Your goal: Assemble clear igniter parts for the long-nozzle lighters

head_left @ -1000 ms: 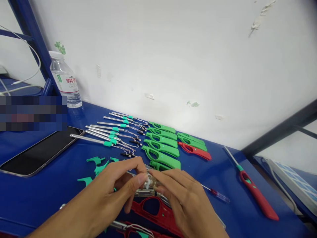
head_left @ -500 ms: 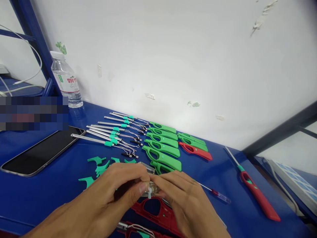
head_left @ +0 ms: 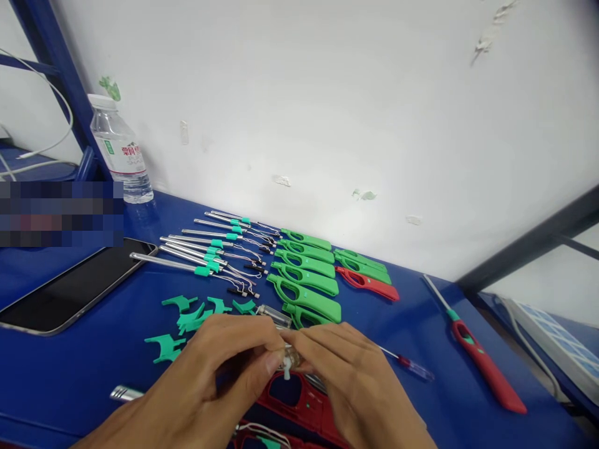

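Both hands are closing in tighter now, left hand (head_left: 224,368) and right hand (head_left: 346,374) pinching the clear lighter insert (head_left: 287,358), lifting it off the red shell (head_left: 299,399) at six o'clock.

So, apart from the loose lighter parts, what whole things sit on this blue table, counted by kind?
Water bottle: 1
Phone: 1
Screwdriver: 1
Assembled red lighter: 1
Total: 4

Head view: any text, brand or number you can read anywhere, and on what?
Water bottle: the label carries red characters and a green patch, too small and blurred to read.
Phone: screen dark, no text.
Blurred-out patch at the left edge: nothing readable.
Green handles: no visible marking.
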Motion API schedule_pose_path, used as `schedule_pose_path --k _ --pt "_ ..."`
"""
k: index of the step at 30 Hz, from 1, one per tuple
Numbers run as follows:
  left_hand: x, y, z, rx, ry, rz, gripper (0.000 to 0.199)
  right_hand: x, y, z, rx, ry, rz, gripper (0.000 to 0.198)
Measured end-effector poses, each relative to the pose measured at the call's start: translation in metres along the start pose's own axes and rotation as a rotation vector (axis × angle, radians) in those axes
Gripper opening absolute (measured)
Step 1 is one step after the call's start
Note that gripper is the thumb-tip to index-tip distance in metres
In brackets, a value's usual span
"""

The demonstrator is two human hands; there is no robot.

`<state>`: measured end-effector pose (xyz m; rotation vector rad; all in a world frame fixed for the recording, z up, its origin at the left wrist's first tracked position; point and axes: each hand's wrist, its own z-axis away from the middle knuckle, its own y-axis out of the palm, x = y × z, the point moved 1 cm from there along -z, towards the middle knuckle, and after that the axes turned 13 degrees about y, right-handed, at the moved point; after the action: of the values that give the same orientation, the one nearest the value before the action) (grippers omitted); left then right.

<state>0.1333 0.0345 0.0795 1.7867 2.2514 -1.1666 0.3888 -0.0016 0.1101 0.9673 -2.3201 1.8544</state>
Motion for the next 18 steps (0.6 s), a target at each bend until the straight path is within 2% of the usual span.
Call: schedule_pose_path --k 6,9,14,16,18 --pt "-0.002 0.000 0.001 0.032 0.078 -0.025 0.037 -0.001 0.006 0.002 -0.020 0.010 0.007 0.070" --pt "0.002 0.002 0.007 0.000 0.077 -0.059 0.027 0.001 0.007 0.002 -0.009 0.028 0.000 0.073" --pt "-0.005 0.007 0.013 -0.050 -0.023 -0.001 0.015 -0.003 0.005 0.005 0.033 0.020 -0.051 0.074" --pt "-0.009 0.009 0.014 -0.109 -0.077 0.031 0.027 -0.004 0.004 0.004 0.035 0.010 -0.036 0.077" --pt "-0.012 0.011 0.014 -0.120 -0.101 0.015 0.022 -0.003 0.003 0.003 -0.025 -0.011 0.026 0.077"
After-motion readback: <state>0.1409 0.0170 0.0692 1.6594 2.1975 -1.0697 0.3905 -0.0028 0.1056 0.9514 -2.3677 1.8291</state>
